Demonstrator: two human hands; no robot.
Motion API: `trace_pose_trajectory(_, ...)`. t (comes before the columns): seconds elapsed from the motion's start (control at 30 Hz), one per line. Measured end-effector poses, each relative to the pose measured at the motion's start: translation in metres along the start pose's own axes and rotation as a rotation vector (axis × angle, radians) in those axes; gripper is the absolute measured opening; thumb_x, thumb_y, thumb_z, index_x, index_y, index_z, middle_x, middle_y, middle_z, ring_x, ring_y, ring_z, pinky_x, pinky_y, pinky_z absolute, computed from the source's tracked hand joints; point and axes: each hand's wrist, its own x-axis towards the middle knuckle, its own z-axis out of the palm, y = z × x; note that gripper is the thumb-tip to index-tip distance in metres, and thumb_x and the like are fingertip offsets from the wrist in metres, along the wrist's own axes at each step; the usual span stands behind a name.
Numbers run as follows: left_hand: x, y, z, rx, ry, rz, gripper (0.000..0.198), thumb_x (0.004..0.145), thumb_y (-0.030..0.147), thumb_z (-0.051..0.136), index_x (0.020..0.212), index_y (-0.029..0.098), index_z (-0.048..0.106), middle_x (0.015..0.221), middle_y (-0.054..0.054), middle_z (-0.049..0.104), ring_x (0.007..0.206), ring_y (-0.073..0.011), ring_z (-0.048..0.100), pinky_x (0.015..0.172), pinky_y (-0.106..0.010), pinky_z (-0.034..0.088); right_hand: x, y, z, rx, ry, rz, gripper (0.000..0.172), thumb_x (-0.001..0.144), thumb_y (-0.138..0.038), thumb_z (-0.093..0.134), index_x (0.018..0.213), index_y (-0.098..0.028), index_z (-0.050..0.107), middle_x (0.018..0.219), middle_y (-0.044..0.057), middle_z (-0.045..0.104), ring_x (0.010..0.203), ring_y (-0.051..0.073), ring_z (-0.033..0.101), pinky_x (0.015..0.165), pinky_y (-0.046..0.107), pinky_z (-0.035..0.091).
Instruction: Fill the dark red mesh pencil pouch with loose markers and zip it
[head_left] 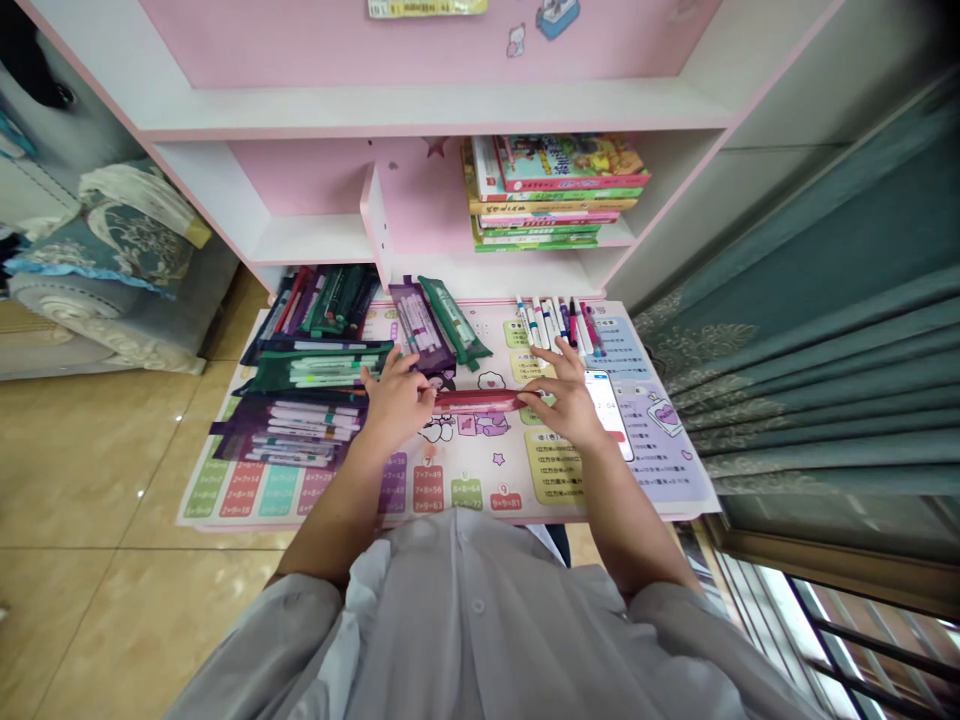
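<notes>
Stretched between my two hands is a red mesh pen pouch (pixel 480 401), held level above the desk top. My left hand (pixel 397 398) pinches its left end between thumb and fingers. The right end is pinched by my right hand (pixel 562 403), with the other fingers lifted. Beside my left hand lie a green mesh pouch of markers (pixel 330 370) and a purple mesh pouch of markers (pixel 300 432). Beyond the hands rest another purple pouch (pixel 424 325) and a green pouch (pixel 455 322). Several loose markers (pixel 559 325) lie in a row past my right hand.
A phone (pixel 609 415) lies right of my right hand. More filled pouches (pixel 337 300) are piled at the desk's back left. A stack of books (pixel 555 195) sits on the pink-and-white shelf (pixel 450 105). Teal curtains (pixel 810 300) hang on the right.
</notes>
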Motion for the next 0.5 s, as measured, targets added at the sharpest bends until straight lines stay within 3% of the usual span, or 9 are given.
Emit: trace_pose_trajectory(0.5, 0.0025, -0.0060, -0.0001, -0.028, -0.007, -0.025, 0.017, 0.086, 0.024, 0.060, 0.072, 0.021, 0.070, 0.146, -0.004, 0.056, 0.147, -0.0385, 0.032, 0.110, -0.081, 0.020, 0.0000, 0.0019, -0.0028, 0.006, 0.008, 0.016, 0.020, 0.086, -0.035, 0.068, 0.072, -0.023, 0.074, 0.138, 0.007, 0.059, 0.147, 0.039, 0.029, 0.115, 0.066, 0.034)
